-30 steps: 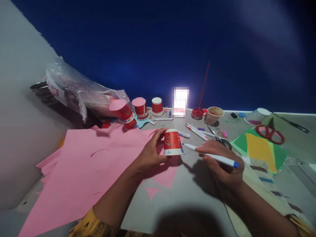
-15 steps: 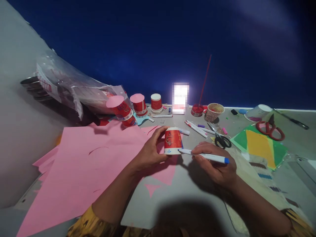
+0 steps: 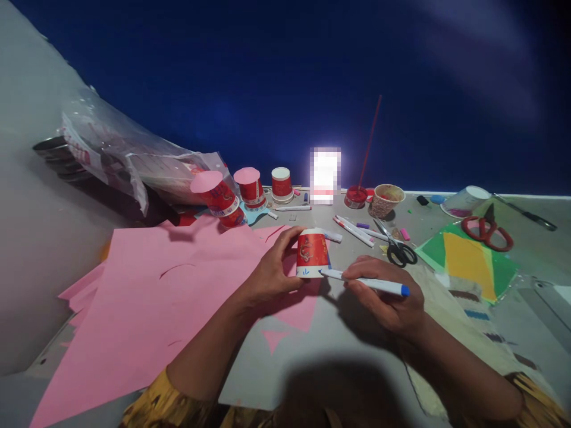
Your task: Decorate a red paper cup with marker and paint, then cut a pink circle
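Observation:
My left hand [image 3: 274, 267] grips a red paper cup [image 3: 313, 248] from its left side, thumb below and fingers behind. The cup is upside down, and its white band at the bottom carries small blue marks. Between the fingers of my right hand [image 3: 386, 294] is a white marker [image 3: 375, 285] with a blue end. The marker's tip meets the white band near the cup's lower right. Large pink paper [image 3: 156, 297] lies beneath and left of my left hand.
Red cups [image 3: 252, 191] with pink tops stand at the back left, near a plastic bag [image 3: 156, 172]. Markers [image 3: 354, 230], black scissors [image 3: 401, 252], a patterned cup [image 3: 387, 201] and a red paint pot [image 3: 355, 197] lie behind my right hand. Red-handled scissors [image 3: 486, 232] rest on green sheets [image 3: 437, 244].
My right hand and the marker have shifted slightly left, with the tip a little further left along the white band. My left hand still holds the cup in nearly the same place.

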A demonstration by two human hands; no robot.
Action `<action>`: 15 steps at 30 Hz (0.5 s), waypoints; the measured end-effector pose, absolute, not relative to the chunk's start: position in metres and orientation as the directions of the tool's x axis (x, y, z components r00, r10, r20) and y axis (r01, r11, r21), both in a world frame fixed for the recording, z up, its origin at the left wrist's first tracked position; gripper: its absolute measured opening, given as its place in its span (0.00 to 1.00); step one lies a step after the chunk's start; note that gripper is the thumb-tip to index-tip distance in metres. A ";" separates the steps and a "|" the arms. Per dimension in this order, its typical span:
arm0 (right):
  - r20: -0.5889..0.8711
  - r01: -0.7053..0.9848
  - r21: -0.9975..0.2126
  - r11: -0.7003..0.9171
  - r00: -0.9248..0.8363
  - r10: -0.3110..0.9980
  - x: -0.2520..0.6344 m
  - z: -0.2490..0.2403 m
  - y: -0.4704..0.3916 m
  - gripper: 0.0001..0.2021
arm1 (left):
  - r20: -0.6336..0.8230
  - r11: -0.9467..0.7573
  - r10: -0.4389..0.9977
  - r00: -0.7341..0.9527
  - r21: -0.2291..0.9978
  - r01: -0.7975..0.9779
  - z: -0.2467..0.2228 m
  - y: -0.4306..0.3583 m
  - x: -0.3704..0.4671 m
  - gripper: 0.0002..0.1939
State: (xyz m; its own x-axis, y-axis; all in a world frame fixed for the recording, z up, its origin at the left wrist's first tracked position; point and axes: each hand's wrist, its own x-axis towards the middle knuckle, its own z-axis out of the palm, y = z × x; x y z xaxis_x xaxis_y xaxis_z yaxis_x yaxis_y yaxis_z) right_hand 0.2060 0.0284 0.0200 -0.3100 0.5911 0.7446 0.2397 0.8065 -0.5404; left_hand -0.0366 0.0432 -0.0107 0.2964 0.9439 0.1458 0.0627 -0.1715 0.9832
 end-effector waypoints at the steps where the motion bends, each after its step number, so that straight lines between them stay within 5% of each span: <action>1: 0.740 0.243 -0.540 0.806 -0.320 0.592 0.206 0.020 0.028 0.08 | 0.146 -0.171 0.945 0.293 0.983 0.061 -0.011 0.043 -0.037 0.45; 15: 0.716 0.218 -0.624 0.750 -0.225 0.661 0.210 0.015 0.028 0.07 | 0.120 -0.134 0.956 0.268 0.990 0.037 -0.010 0.042 -0.035 0.45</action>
